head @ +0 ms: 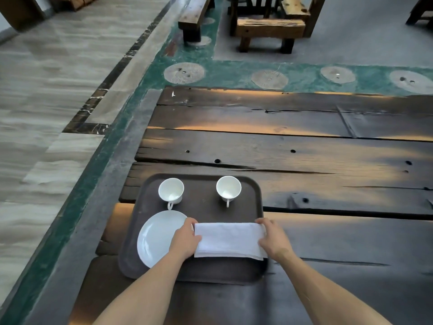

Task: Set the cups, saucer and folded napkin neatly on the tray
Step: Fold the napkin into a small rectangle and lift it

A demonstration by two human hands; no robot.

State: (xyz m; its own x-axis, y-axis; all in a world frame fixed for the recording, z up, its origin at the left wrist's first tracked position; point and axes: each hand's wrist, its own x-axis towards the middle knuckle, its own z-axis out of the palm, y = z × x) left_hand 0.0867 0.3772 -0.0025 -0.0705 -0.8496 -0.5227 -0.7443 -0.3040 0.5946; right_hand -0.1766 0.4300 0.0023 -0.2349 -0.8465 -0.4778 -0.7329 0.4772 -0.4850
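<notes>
**A:** Head view first, from the hands outward. The left hand (185, 240) pinches the left end of the folded napkin (228, 239), thumb on top, and the right hand (273, 238) grips the right end the same way. The napkin lies on the near right part of the tray (201, 274), touching or just beside the saucer (157, 238).

**B:** What could go wrong from here?

**A:** My guess is the napkin's right end. It reaches the tray's right rim, and the near right corner seems to overhang it, so on release it may lie crooked or slide onto the tabletop (328, 184). The stacked layers could also fan apart if one hand lets go first. And the left hand hovers over the saucer's edge; a careless pull back could nudge it out of place.

**B:** And the containers?

**A:** The tray holds all four things. The left cup (171, 190) and the right cup (228, 187) stand upright at the far side, well apart, handles pointing near. Both look empty, as does the saucer at the near left.
</notes>
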